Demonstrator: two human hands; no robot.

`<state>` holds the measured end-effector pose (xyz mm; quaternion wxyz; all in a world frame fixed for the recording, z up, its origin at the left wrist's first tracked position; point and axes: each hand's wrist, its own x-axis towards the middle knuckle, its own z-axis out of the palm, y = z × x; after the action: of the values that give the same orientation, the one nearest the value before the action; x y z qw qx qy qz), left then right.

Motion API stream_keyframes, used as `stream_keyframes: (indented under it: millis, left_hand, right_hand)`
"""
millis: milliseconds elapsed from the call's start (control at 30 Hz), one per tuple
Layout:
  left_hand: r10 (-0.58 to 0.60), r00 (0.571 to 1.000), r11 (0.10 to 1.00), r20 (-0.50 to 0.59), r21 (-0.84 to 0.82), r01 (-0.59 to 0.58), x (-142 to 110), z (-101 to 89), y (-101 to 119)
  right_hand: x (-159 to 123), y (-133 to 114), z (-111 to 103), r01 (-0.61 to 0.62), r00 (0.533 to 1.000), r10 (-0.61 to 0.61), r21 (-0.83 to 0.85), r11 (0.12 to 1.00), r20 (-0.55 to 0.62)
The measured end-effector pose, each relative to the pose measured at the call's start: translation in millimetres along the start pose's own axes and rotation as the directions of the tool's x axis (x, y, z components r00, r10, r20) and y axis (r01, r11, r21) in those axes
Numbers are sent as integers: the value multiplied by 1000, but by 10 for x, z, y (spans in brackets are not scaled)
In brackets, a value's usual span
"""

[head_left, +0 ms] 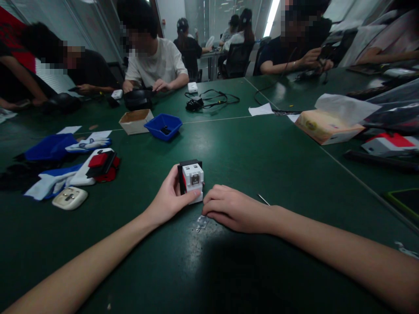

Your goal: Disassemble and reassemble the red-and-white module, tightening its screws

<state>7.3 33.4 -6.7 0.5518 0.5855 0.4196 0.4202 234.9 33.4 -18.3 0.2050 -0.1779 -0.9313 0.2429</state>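
Observation:
My left hand [168, 194] is closed around a small white block-shaped device [193, 178] with a red side and a black back plate. Its thumb presses on the device's lower front, where a square metal-like fitting shows above. Close by on the right, my right hand [231, 207] has its fingers curled together. Its fingertips are at the edge of a small clear plastic piece [202, 223] on the green table; whatever lies between them is hidden. Behind my right wrist a thin metal rod [263, 199] pokes out, partly covered.
Left lie a cream controller-like object [70, 198], white-and-blue gloves [59, 179] and a red-black-white device [103, 163]. Ahead are a blue bin [163, 127], a cardboard box [135, 122] and a cable [222, 97]. A tissue box [327, 126] stands right. Other people sit across the table.

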Motion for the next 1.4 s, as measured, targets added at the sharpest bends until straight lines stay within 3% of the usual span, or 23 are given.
stream_keyframes:
  millis: [267,400,500,600,767,1000,1400]
  left_hand:
    - [-90,996,993,13,-72,91,-9,1,-8]
    - [-63,998,997,21,-48,64,-9,7,-17]
    - [-16,1000,1000,8,12,16,-17,20,-23]
    - [7,1000,999,25,40,-8,-39,44,-34]
    - [29,999,993,36,115,-33,-68,76,-32]
    - [84,994,984,63,151,-93,-53,48,-41]
    - [69,996,994,64,84,-74,-56,56,-51]
  right_hand:
    - [-3,-8,25,-38,999,41,57,998,-35]
    - [-1,14,6,-52,995,71,227,973,-76]
    - [-2,55,-1,-123,967,199,389,913,-161]
    - [-1,98,17,-187,907,357,549,815,-222]
    - [19,79,75,-195,871,457,725,660,-182]
    - [31,41,110,-191,852,504,812,552,-142]
    - [39,52,108,-194,843,527,851,487,-110]
